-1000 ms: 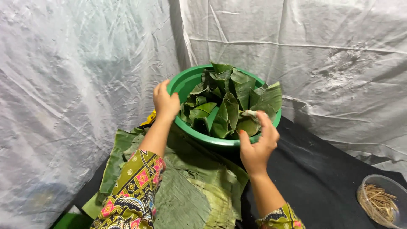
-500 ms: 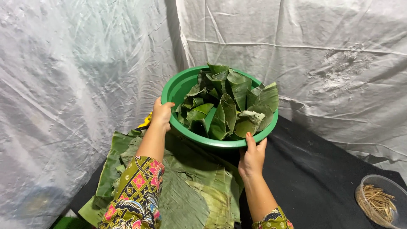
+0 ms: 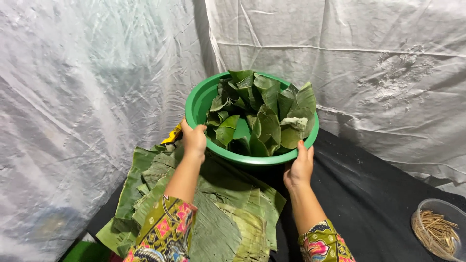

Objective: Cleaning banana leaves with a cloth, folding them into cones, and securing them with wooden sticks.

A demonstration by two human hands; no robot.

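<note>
A green plastic basin point(image 3: 200, 104) full of folded banana-leaf parcels point(image 3: 262, 114) is held tilted toward me above the table. My left hand point(image 3: 194, 139) grips its near left rim. My right hand point(image 3: 300, 166) holds the near right rim from below, fingers pressed under the edge. Beneath the basin lies a stack of flat banana leaves point(image 3: 218, 213) on a black cloth point(image 3: 369, 194). Both my sleeves are patterned in green, pink and yellow.
A clear plastic container point(image 3: 439, 229) of thin wooden sticks stands at the lower right on the black cloth. White plastic sheeting point(image 3: 87, 97) hangs behind and to the left. A yellow object point(image 3: 172, 134) peeks out by the basin's left side.
Both hands have slid down from the basin's upper sides to its near rim. The basin has come slightly toward me and tilted.
</note>
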